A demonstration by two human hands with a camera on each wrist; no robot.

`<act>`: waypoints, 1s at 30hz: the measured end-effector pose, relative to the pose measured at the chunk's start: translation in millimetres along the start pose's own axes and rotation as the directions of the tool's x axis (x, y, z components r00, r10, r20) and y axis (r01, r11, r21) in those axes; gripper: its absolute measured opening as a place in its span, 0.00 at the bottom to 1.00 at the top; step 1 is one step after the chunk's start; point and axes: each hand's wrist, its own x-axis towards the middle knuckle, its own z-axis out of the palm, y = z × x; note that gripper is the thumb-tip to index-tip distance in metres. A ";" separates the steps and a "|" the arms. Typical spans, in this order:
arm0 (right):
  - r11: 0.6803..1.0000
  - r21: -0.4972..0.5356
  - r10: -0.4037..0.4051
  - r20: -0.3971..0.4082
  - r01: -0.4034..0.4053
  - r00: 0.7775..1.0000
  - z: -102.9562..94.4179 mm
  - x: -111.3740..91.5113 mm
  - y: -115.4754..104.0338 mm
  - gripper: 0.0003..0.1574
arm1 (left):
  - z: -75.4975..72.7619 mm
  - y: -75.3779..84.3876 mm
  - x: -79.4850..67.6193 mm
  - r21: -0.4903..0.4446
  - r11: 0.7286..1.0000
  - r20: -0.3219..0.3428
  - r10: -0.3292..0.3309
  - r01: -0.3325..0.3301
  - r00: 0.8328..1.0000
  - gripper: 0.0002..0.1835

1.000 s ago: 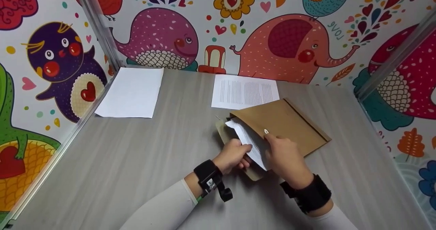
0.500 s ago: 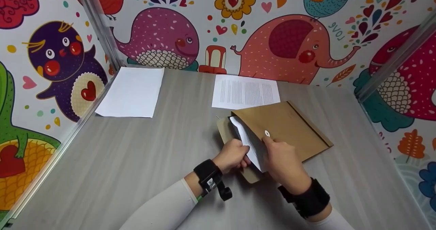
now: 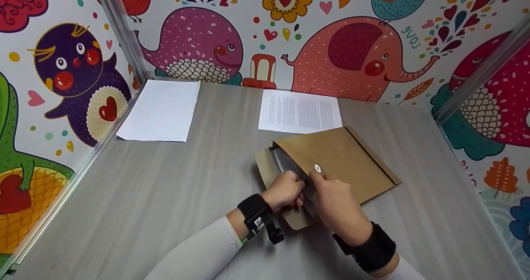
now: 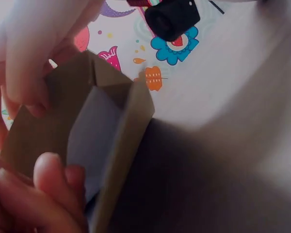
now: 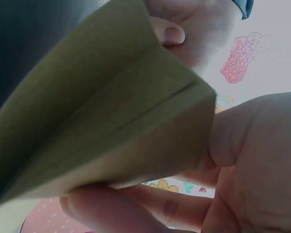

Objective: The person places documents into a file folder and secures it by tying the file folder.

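A brown paper envelope (image 3: 348, 160) with a white button (image 3: 317, 168) lies at an angle on the table, its mouth gaping towards the left hand (image 3: 285, 189). Inside that mouth stands white paper (image 4: 93, 138), mostly hidden in the head view. The left hand's curled fingers grip the paper's edge at the opening, though the contact is partly hidden. With its thumb near the button, the right hand (image 3: 340, 203) pinches the upper side of the mouth and keeps it lifted. The right wrist view shows its fingers (image 5: 106, 206) against the envelope's brown edge.
A blank white sheet (image 3: 161, 111) lies at the back left of the grey table (image 3: 198, 180). Behind the envelope lies a printed sheet (image 3: 300, 111). Walls with cartoon animals (image 3: 339, 56) enclose the table's back and sides.
The white paper has slid deeper into the envelope and hardly shows from above now. Both hands stay at the mouth; the right hand and the envelope have shifted slightly left and nearer.
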 end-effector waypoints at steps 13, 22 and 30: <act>0.960 0.067 0.242 0.281 -0.270 0.929 17.4 19.4 82.4 0.16 | -30.7 11.7 4.6 0.058 0.998 -0.093 0.029 -0.023 0.995 0.13; 0.910 0.081 0.339 0.422 -0.408 0.841 27.9 22.8 118.8 0.16 | -66.9 19.6 7.4 0.089 0.996 -0.220 0.027 -0.007 0.975 0.12; 0.831 0.091 0.456 0.457 -0.549 0.764 26.4 17.9 155.0 0.18 | -100.1 15.7 23.2 0.079 0.997 -0.235 -0.006 0.025 0.972 0.14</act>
